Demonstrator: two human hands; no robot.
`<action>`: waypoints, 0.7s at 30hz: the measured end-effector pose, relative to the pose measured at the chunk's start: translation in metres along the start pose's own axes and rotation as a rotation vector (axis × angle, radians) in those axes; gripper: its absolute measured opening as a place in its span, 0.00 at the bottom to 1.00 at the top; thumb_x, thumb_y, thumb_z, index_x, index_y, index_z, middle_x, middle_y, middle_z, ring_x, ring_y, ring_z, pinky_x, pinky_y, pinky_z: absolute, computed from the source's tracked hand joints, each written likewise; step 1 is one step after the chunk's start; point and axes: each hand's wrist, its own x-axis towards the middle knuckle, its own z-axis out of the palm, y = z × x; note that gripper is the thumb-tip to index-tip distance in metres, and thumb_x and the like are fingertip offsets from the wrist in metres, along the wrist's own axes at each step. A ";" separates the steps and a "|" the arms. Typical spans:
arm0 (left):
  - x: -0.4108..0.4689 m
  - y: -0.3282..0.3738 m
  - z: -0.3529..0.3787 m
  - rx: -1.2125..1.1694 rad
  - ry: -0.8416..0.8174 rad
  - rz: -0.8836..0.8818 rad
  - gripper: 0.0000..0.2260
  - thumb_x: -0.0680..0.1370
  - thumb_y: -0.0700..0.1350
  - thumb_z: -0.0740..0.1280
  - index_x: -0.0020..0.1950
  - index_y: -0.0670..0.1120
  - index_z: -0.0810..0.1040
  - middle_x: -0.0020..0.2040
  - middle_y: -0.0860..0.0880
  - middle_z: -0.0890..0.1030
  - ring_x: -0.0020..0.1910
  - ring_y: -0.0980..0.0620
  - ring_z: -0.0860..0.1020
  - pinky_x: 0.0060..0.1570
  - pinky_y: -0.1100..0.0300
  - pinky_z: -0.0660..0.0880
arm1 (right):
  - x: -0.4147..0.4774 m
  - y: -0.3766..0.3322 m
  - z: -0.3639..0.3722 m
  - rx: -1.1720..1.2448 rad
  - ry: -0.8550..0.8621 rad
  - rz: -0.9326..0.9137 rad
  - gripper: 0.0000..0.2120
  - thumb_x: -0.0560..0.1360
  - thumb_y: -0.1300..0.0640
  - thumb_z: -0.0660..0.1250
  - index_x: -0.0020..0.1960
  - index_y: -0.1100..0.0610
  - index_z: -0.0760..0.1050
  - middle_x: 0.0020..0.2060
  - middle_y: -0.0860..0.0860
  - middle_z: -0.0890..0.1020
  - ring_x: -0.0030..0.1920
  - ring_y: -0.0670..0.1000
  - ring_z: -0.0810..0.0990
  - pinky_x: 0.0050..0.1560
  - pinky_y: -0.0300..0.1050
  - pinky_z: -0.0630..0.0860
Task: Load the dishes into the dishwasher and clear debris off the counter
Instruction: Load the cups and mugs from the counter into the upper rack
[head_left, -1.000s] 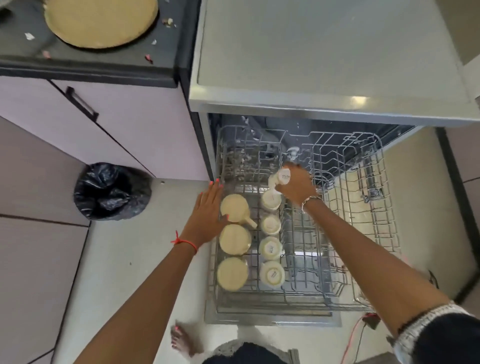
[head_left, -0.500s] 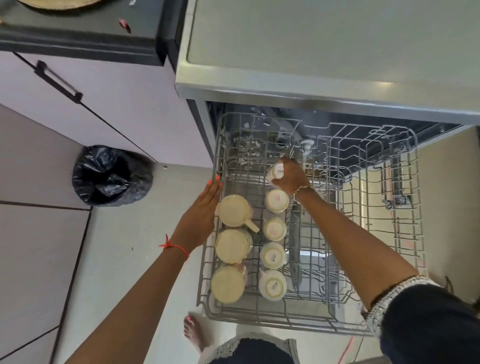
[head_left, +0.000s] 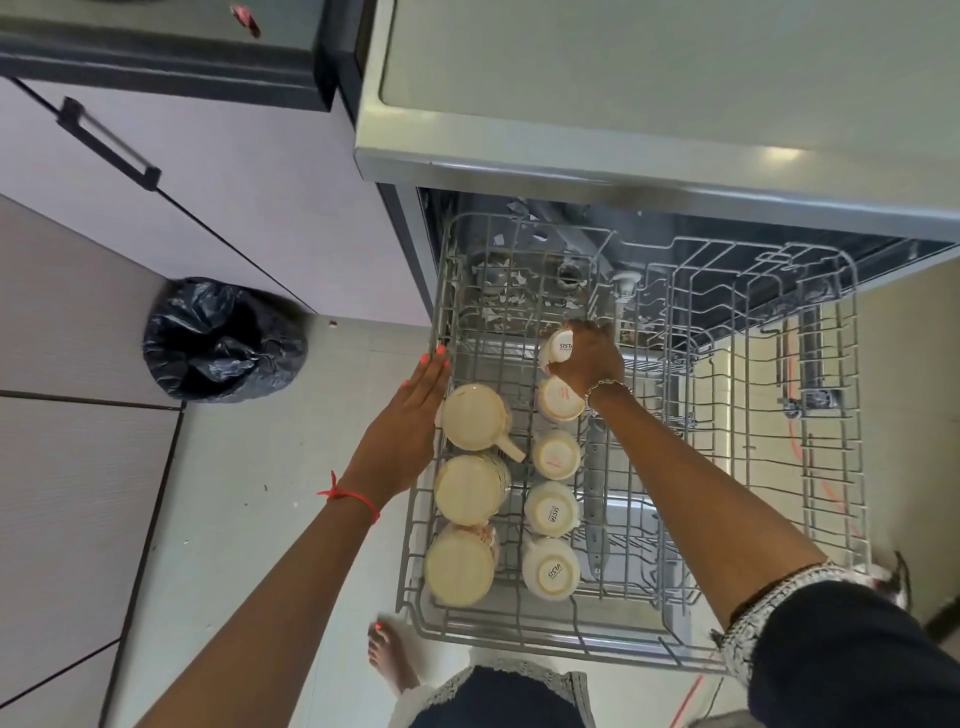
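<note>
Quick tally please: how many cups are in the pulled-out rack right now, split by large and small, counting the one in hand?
Large cups, left column: 3
Small cups set down, right column: 4
Small cup in the right hand: 1
Total: 8, all bottom-up in the rack.

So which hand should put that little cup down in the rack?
The right hand. Its grip is already shut on the cup, held at the far end of the row of small cups. The left hand is flat and open against the rack's left edge, beside the mugs.
</note>
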 end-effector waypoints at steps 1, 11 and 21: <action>0.000 0.000 0.000 0.001 0.000 0.001 0.33 0.76 0.30 0.55 0.73 0.46 0.38 0.74 0.52 0.37 0.73 0.54 0.36 0.73 0.58 0.47 | 0.001 0.000 0.000 0.007 -0.011 0.008 0.34 0.68 0.53 0.73 0.69 0.59 0.64 0.66 0.56 0.70 0.70 0.59 0.61 0.61 0.55 0.72; 0.000 0.001 0.001 0.021 -0.002 -0.022 0.32 0.77 0.31 0.55 0.72 0.45 0.38 0.73 0.51 0.37 0.72 0.53 0.35 0.71 0.60 0.42 | 0.005 -0.001 -0.003 0.079 -0.050 0.022 0.36 0.67 0.55 0.73 0.70 0.61 0.62 0.66 0.59 0.68 0.69 0.60 0.60 0.62 0.53 0.71; -0.001 0.000 0.000 0.039 -0.022 -0.029 0.33 0.78 0.31 0.55 0.71 0.47 0.35 0.72 0.51 0.34 0.71 0.54 0.32 0.70 0.61 0.39 | 0.002 0.005 -0.007 0.188 0.048 0.031 0.21 0.71 0.65 0.65 0.65 0.62 0.70 0.63 0.61 0.72 0.62 0.59 0.73 0.60 0.53 0.72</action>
